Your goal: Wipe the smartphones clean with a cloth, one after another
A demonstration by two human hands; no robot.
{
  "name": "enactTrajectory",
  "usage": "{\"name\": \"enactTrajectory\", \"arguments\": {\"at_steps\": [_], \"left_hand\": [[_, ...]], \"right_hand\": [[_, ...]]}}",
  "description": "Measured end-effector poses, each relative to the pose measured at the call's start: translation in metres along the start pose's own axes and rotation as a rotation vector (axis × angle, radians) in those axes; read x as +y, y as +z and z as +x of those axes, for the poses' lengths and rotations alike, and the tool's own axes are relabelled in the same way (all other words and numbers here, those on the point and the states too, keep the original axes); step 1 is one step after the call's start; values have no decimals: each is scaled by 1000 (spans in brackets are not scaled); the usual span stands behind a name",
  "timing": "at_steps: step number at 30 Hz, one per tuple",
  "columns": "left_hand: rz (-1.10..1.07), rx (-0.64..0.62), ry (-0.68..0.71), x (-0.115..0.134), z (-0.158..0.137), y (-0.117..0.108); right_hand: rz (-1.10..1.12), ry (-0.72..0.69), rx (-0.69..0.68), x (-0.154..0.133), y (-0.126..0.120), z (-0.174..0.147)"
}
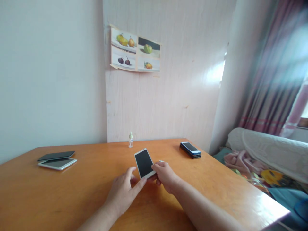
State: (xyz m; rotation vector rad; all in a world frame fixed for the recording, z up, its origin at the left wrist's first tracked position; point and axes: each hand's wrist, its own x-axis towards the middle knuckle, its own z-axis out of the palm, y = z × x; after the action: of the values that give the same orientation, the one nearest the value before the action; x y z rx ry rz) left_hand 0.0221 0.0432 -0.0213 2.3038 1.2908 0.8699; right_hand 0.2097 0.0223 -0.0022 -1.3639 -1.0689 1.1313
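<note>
Tilted up above the table in front of me is a white-framed smartphone [143, 163] with a dark screen. My right hand [165, 174] grips its lower right side, the thumb over the edge and the other fingers curled behind. Something small and white shows at the top of that hand, too little of it to name. At the phone's lower left corner is my left hand [125, 189], its thumb against the bottom edge and its fingers curved by the left side. A dark edge shows under the phone, and I cannot make out what it is.
On the wooden table [91, 189], a dark tablet [56, 155] rests partly on a white one [57, 164] at left. A small clear spray bottle [130, 140] stands near the wall. Stacked phones [190, 149] lie at back right. Beyond the right edge is a bed with fabrics [243, 162].
</note>
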Motion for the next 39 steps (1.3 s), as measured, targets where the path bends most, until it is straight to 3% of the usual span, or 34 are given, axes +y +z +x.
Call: {"name": "enactTrajectory", "arguments": {"at_steps": [9, 16, 22, 32, 39], "left_hand": [[-39, -12, -3, -12, 5, 4], [-112, -35, -5, -16, 8, 5], [-102, -18, 1, -22, 11, 7], [-30, -19, 16, -21, 12, 10], [-13, -27, -4, -14, 8, 5]], "right_hand": [[197, -76, 239, -18, -48, 18], [217, -69, 419, -27, -78, 25], [172, -34, 478, -34, -103, 25], [154, 100, 567, -4, -160, 18], [220, 179, 583, 15, -175, 36]]}}
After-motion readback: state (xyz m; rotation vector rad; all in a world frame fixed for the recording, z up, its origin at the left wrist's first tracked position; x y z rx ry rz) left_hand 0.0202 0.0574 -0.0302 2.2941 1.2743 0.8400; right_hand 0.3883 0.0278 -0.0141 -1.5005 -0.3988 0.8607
